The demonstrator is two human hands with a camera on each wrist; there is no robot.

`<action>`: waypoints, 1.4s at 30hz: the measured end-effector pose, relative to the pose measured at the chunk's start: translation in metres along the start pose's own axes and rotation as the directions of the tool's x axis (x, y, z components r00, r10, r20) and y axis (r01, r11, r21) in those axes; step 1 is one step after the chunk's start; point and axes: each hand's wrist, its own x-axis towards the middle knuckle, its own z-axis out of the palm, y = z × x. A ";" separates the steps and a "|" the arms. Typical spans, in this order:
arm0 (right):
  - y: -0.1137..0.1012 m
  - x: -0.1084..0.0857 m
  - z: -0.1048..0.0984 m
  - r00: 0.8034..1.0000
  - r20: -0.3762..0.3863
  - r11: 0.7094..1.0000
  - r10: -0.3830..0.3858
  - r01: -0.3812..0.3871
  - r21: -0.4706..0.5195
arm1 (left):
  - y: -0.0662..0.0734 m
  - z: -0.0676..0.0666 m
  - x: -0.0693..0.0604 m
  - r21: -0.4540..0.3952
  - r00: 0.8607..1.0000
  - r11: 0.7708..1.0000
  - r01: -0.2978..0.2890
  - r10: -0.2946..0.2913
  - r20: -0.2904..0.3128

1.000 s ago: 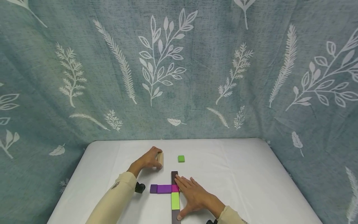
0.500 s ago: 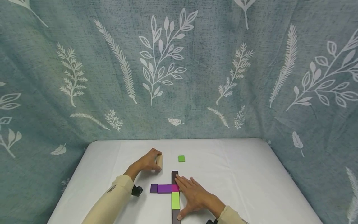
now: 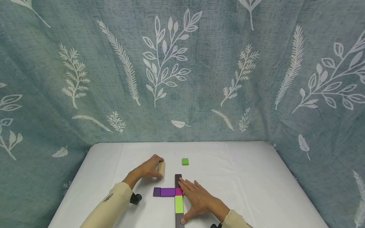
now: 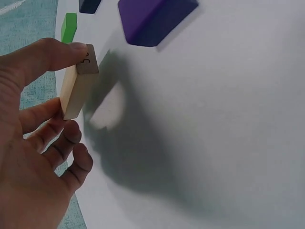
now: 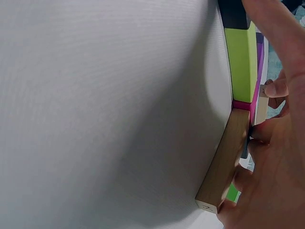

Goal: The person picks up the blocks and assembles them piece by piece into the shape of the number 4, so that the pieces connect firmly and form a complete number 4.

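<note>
My left hand [image 3: 148, 167] pinches a pale wooden block [image 3: 161, 169] by its two ends, thumb on the near end, where the left wrist view shows printed marks. Right of it, coloured blocks form a cross around a magenta block [image 3: 178, 191]: a dark block [image 3: 178, 180] beyond, a lime block [image 3: 178, 204] and another dark block [image 3: 179, 220] nearer me, purple blocks [image 3: 168, 192] leftward. My right hand [image 3: 198, 199] lies spread over the cross's right side, fingertips at the far dark block, thumb on the near one. Beneath it sits a brown wooden block [image 5: 224, 157], hidden from the head view.
A small green block [image 3: 185, 161] lies by itself beyond the cross. Everything rests on a white-covered table [image 3: 245, 177], its far edge against a blue-green leaf-patterned curtain [image 3: 205, 82].
My left hand has drawn the pale wooden block a little toward me and slightly left. The right hand and the cross of blocks have stayed put.
</note>
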 end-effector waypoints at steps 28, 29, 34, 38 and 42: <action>0.000 -0.001 -0.001 1.000 -0.008 1.000 -0.011 0.011 0.004 | -0.010 0.007 -0.025 -0.031 0.999 0.999 -0.032 0.033 0.015; 0.000 -0.001 -0.001 1.000 -0.006 1.000 -0.010 0.010 0.005 | -0.009 0.008 -0.026 -0.039 0.999 0.999 -0.034 0.035 0.015; -0.001 -0.001 -0.002 1.000 -0.002 1.000 -0.002 0.002 0.008 | -0.009 0.010 -0.029 -0.051 0.999 0.998 -0.038 0.039 0.017; -0.002 -0.001 -0.002 1.000 -0.001 1.000 0.000 0.000 0.004 | -0.010 0.010 -0.030 -0.055 0.999 0.998 -0.036 0.037 0.013; -0.002 0.000 -0.003 1.000 0.004 1.000 0.001 -0.001 0.012 | -0.011 0.009 -0.031 -0.048 0.998 0.997 -0.056 0.057 0.006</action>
